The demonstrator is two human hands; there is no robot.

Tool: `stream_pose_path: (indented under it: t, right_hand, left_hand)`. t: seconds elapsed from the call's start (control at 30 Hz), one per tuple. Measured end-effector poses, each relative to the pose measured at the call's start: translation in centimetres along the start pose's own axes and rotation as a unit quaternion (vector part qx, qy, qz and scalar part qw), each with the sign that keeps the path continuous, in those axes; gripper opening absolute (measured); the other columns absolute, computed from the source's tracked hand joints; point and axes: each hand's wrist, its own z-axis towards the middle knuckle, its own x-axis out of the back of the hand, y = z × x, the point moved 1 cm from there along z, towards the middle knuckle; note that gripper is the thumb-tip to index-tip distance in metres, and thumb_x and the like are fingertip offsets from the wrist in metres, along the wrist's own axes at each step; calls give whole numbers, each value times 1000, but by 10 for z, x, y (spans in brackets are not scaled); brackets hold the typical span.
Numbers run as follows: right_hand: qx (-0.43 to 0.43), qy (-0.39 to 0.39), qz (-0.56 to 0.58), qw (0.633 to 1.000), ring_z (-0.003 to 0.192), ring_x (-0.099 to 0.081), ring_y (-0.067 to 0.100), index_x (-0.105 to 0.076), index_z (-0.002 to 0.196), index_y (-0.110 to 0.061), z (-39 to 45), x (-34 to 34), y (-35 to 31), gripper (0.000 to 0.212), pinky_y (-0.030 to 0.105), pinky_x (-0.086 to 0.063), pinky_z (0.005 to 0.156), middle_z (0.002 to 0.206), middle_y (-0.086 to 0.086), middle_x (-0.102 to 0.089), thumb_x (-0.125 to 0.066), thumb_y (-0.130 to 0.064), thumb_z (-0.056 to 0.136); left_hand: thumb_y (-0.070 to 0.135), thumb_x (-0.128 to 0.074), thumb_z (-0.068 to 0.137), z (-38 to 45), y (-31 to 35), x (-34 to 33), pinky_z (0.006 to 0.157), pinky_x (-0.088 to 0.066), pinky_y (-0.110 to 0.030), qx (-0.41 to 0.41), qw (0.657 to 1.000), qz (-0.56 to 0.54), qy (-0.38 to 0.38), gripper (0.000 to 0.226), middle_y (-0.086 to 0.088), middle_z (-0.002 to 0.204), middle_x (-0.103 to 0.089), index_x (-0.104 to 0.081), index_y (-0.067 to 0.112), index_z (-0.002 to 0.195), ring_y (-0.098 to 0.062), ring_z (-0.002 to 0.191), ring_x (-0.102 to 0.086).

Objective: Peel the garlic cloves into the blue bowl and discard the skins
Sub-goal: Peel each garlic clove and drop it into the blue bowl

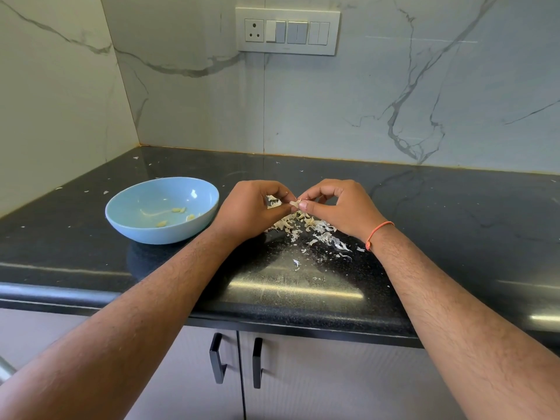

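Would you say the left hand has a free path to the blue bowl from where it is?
Probably yes: the left hand sits just right of the blue bowl, with only bare counter between; it holds garlic though.

A black speckled tabletop (91, 256) with a rounded near edge ran across the scene, meeting white marble-veined wall panels (348, 110) at the far side and on the left. A white switch plate (287, 31) with a socket and several rocker switches sat high on the far wall. Below the tabletop, grey cabinet doors (318, 383) carried two black handles (217, 362) just beside each other.
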Motion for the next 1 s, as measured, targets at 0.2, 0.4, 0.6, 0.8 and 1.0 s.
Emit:
stream_pose_path:
  t: [0.2,0.4,0.6,0.8,1.0]
  right_hand:
    - [-16,20,1,1000,77,-71,14,-80,87,-31,-1,2,-2,2,35,-60,79,82,-11,-77,-81,-30,89]
    - [-39,42,23,998,73,-69,21,-79,83,-27,-2,4,-2,7,31,-57,71,79,-6,-76,-79,-27,90]
    - [-36,34,26,998,74,-68,20,-80,84,-28,-2,3,-1,7,30,-57,71,81,-6,-76,-80,-30,90]
    - [-43,17,9,999,77,-65,22,-81,99,-32,0,5,7,17,19,-53,70,89,-11,-77,-83,-21,87]
    - [-90,-111,-149,979,76,-56,-8,-77,106,-41,-2,29,15,28,18,-37,68,100,-20,-63,-82,-54,82]
  left_hand:
    - [46,-79,92,0,3,0,51,-35,-12,-6,1000,-8,26,12,28,78,-72,-81,34,91,-2,51,-53]
    - [35,-76,96,0,2,1,55,-34,-8,13,1000,16,18,7,38,71,-65,-81,32,97,6,58,-56]
    - [20,-75,91,0,-2,1,63,-35,-9,4,1000,29,0,22,29,89,-68,-82,36,106,10,70,-57]
    - [48,-67,94,0,-4,-1,72,-44,-20,10,997,81,-1,21,24,100,-71,-79,39,108,6,82,-57]
    - [63,-71,90,0,-12,-7,95,-49,-32,19,984,109,-139,37,7,116,-65,-78,39,116,-12,106,-62]
